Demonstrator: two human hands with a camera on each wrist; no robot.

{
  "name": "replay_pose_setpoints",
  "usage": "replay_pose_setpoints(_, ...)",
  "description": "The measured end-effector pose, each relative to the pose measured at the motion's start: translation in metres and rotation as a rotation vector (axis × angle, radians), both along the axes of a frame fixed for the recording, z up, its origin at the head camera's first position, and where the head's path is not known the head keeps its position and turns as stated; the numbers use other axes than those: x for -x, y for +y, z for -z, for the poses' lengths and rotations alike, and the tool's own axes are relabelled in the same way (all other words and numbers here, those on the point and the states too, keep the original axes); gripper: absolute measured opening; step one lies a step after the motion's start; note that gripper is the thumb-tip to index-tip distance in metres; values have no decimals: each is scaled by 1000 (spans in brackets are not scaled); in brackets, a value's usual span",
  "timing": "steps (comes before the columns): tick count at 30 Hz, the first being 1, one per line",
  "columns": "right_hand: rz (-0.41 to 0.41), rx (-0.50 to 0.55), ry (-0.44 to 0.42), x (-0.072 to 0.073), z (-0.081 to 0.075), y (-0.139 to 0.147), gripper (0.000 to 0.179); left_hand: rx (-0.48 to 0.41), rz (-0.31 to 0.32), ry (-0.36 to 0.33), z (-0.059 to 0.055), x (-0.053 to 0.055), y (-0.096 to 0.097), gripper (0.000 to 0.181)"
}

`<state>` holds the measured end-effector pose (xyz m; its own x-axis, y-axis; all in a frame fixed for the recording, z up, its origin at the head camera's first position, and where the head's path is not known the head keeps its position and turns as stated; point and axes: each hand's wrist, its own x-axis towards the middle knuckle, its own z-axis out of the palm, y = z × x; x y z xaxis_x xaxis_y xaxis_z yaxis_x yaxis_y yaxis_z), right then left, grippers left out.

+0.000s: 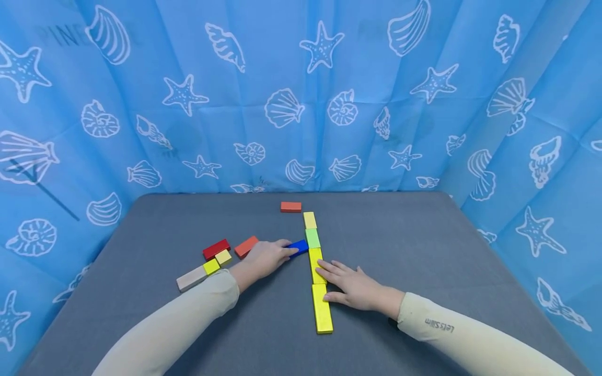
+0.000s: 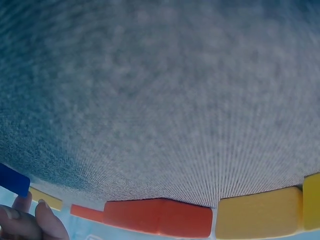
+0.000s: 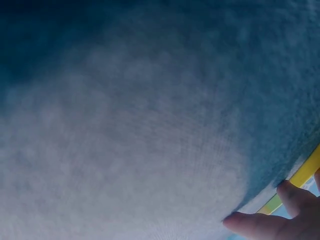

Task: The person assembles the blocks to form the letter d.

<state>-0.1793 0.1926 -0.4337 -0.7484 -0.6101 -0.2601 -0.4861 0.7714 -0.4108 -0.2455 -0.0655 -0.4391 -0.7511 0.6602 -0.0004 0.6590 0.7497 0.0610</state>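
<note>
A blue block (image 1: 300,246) is pinched by the fingers of my left hand (image 1: 264,257), its far end right at the side of a row of blocks. The row runs away from me: a long yellow block (image 1: 322,316) nearest, another yellow block (image 1: 315,257), a green block (image 1: 312,238), then a pale yellow block (image 1: 310,220) farthest. With fingers spread, my right hand (image 1: 354,286) rests on the right side of the two yellow blocks. In the left wrist view, fingertips (image 2: 45,217) show beside the blue block (image 2: 14,180).
Behind the row lies an orange-red block (image 1: 291,208). Left of my left hand are another orange-red block (image 1: 245,246), a red block (image 1: 216,249), a small pale yellow block (image 1: 223,257), a yellow block (image 1: 211,266) and a wooden block (image 1: 190,279). A blue curtain (image 1: 263,52) hangs behind the grey table (image 1: 404,230).
</note>
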Motion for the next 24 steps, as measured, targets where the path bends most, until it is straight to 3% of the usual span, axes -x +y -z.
replay_pose_setpoints(6,-27,20,-9,-2,-3,1,69,10,-11,-1,0,0,0,43)
replay_pose_setpoints(15,-241,-6,67,-32,-2,6,68,19,-8,17,1,-3,2,43)
replay_pose_setpoints(24,-236,-33,89,-35,0,10,68,18,-30,18,2,-3,3,42)
